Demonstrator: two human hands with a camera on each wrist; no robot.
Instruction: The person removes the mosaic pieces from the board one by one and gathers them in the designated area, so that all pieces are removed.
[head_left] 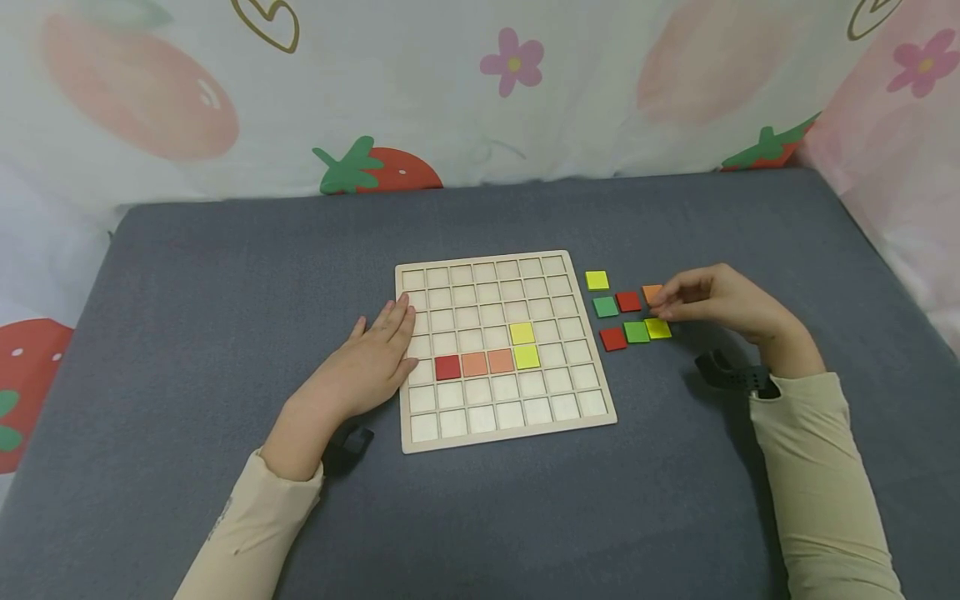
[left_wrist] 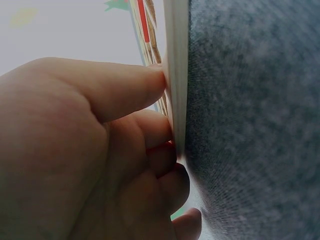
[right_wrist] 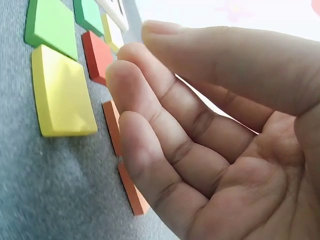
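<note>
A square wooden grid board (head_left: pixel 480 417) lies on the table. One of its rows holds a red tile (head_left: pixel 447 367), two orange tiles (head_left: pixel 474 364) and a yellow tile (head_left: pixel 527 357), with another yellow tile (head_left: pixel 521 333) one cell above. My left hand (head_left: pixel 360 367) rests on the board's left edge, fingers outstretched; the left wrist view shows the thumb touching the board's side (left_wrist: pixel 175 75). Over the loose tiles to the right hovers my right hand (head_left: pixel 712 300), its fingers bent loosely with nothing between them. Beneath it lie a yellow tile (right_wrist: pixel 62 95) and orange tiles (right_wrist: pixel 132 190), partly hidden.
Right of the board also lie a yellow tile (head_left: pixel 597 280), a dark green tile (head_left: pixel 605 307), two red tiles (head_left: pixel 628 301) and a light green tile (head_left: pixel 636 332). A grey cloth (head_left: pixel 225 275) covers the table. Behind hangs a printed curtain (head_left: pixel 585 108).
</note>
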